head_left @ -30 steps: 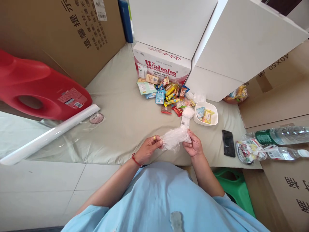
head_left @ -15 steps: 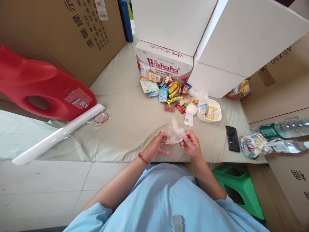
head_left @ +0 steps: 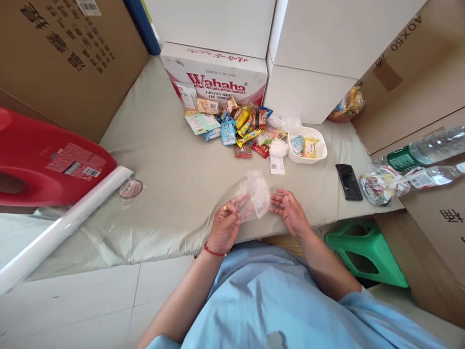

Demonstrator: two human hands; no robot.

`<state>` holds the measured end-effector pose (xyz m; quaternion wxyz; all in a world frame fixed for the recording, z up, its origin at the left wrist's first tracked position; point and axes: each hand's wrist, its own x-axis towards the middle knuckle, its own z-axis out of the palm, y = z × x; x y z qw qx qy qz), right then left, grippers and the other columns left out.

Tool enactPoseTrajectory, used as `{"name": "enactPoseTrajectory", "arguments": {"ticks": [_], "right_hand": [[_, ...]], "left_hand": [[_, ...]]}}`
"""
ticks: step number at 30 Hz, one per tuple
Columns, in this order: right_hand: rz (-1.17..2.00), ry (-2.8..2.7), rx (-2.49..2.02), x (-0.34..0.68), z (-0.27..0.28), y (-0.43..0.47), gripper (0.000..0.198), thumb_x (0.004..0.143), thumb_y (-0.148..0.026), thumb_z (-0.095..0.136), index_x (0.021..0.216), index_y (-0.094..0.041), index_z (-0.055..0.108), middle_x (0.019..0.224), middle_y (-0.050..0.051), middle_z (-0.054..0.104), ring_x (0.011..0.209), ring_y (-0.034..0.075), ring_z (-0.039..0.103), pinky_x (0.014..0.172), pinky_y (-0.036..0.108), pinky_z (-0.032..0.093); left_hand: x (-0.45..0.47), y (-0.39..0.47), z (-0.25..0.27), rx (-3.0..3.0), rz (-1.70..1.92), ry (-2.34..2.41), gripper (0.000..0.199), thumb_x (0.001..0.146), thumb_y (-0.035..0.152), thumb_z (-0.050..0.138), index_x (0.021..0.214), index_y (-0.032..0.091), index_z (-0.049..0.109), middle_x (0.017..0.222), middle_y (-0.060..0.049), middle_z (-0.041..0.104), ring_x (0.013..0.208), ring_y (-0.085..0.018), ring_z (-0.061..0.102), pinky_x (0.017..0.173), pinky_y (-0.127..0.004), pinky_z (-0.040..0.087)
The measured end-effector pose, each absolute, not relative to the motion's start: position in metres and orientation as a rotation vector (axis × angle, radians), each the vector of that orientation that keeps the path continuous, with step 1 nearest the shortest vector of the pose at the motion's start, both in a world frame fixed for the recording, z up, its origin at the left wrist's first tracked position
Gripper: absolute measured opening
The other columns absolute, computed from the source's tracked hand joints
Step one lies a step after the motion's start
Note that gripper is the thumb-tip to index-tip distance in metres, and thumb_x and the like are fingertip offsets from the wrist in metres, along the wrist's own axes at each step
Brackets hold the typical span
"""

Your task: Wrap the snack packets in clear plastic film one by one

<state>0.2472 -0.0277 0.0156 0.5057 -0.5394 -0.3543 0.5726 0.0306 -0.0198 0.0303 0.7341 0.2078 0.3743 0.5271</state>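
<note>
hold swapped since half a second ago: left hand now pinches the clear bag, just below frame centre; right hand has opened, fingers spread beside it, contact unclear. left likely carries it alone.

The plastic bag is clear and milky white, the bracelet red, the shirt light blue. Far off, the carton is white with red lettering; left, the jug is red; right, the phone is black and the stool green.
</note>
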Motion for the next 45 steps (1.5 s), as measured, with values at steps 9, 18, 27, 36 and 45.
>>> {"name": "enactPoseTrajectory", "arguments": {"ticks": [9,18,27,36,45], "right_hand": [[1.216,-1.177,-1.306,0.207,0.021,0.014,0.029,0.087,-0.050,0.071,0.085,-0.022,0.069,0.081,0.000,0.064,0.073,0.014,0.058,0.067,0.026,0.051],[1.402,-0.928,-1.318,0.230,0.021,0.007,0.036,0.077,-0.053,0.082,0.081,-0.021,0.067,0.064,-0.004,0.056,0.057,0.011,0.050,0.051,0.023,0.042],[1.449,-1.188,-1.415,0.266,0.031,0.001,0.036,0.080,-0.054,0.080,0.083,-0.019,0.070,0.060,-0.004,0.059,0.053,0.010,0.051,0.052,0.023,0.044],[1.113,-1.206,-1.094,0.283,0.060,0.016,0.021,0.084,-0.043,0.083,0.090,-0.025,0.075,0.093,0.003,0.071,0.071,0.014,0.066,0.065,0.030,0.060],[0.804,-2.362,-1.101,0.317,0.040,-0.013,0.025,0.096,-0.019,0.056,0.101,-0.026,0.080,0.119,0.011,0.074,0.106,0.023,0.071,0.090,0.038,0.059]], "left_hand": [[0.004,-0.026,0.030,0.514,1.227,0.875,0.038,0.065,0.031,0.084,0.066,0.021,0.047,0.136,-0.004,0.069,0.144,-0.035,0.050,0.097,-0.044,0.054],[-0.029,-0.013,0.020,0.466,1.444,0.930,0.037,0.069,0.026,0.084,0.067,0.022,0.047,0.126,-0.002,0.074,0.139,-0.031,0.056,0.096,-0.041,0.057],[-0.045,0.002,0.018,0.513,1.430,1.005,0.043,0.070,0.035,0.087,0.071,0.023,0.045,0.093,0.003,0.068,0.080,-0.013,0.063,0.085,-0.032,0.055],[-0.068,0.019,0.035,0.747,1.644,0.819,0.040,0.066,0.015,0.085,0.076,0.023,0.047,0.087,0.006,0.069,0.080,-0.011,0.068,0.099,-0.036,0.055],[-0.109,0.040,0.009,1.718,1.111,1.349,0.024,0.069,0.017,0.057,0.085,0.026,0.071,0.100,-0.004,0.075,0.133,-0.028,0.057,0.120,-0.050,0.037]]}}
